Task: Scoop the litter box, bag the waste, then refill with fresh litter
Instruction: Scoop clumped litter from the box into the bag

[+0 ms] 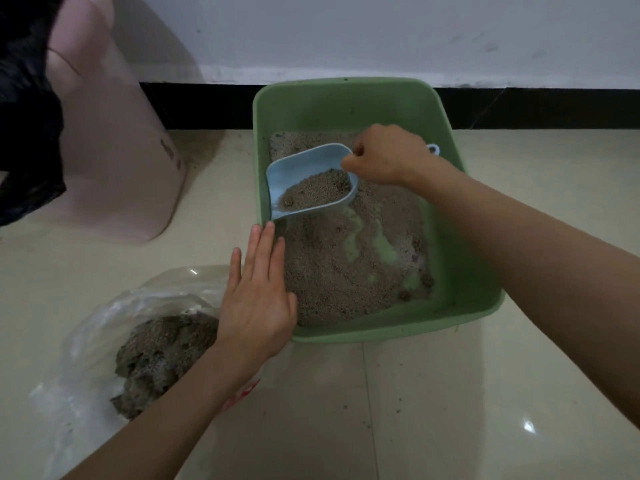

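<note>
One green litter box [346, 95] sits on the floor, its far edge close to the wall. The right hand [388, 155] has its fingers curled round the handle of one blue scoop [298, 168], full of litter, above the box's left side. The left hand [258, 296] lies flat, fingers straight and close together, on the box's left edge. One clear bag [104, 327] of dirty litter lies just left of it. One pink bin [114, 140] stands farther left, with bare floor between.

The scene is seen from a single head-worn camera, aimed forward and down at close range. The wall [381, 29] is framed beyond the fingertips [268, 230], the floor [450, 393] beneath them.
</note>
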### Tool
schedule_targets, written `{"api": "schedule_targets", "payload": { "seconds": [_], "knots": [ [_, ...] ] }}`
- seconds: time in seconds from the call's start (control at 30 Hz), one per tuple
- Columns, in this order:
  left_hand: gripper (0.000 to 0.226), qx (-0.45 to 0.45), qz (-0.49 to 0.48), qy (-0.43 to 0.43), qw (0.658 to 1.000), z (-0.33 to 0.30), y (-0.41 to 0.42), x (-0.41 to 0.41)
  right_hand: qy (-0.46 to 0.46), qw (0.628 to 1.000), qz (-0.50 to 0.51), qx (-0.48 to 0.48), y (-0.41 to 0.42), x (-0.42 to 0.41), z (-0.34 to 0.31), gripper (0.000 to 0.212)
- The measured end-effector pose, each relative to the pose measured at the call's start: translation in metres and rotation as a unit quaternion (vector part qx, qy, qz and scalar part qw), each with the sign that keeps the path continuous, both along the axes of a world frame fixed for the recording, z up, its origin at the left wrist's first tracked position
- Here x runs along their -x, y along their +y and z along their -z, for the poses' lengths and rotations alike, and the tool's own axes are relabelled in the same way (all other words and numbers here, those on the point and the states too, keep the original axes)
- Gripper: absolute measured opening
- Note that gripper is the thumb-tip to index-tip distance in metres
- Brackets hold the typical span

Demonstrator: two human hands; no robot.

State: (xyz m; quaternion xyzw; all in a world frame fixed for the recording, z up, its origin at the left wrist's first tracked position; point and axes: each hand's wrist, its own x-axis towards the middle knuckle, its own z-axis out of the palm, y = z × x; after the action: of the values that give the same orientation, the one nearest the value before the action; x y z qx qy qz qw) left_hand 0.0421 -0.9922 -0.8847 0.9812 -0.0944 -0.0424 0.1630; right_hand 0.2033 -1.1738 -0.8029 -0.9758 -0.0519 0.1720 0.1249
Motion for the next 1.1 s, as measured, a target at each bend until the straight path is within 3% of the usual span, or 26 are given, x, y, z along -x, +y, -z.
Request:
{"api": "schedule_targets", "payload": {
  "seconds": [0.2, 1.1],
  "knots": [
    [0.072, 0.007, -0.003, -0.003, 1.000, 0.000, 0.000, 0.000, -0.042, 0.997, -0.027, 0.059, 0.012, -0.008, -0.013, 0.031],
    [0.074, -0.004, -0.006, -0.003, 1.000, -0.001, -0.001, -0.001, -0.056, 0.991, -0.050, 0.115, 0.027, -0.009, -0.031, 0.036]
  ]
}}
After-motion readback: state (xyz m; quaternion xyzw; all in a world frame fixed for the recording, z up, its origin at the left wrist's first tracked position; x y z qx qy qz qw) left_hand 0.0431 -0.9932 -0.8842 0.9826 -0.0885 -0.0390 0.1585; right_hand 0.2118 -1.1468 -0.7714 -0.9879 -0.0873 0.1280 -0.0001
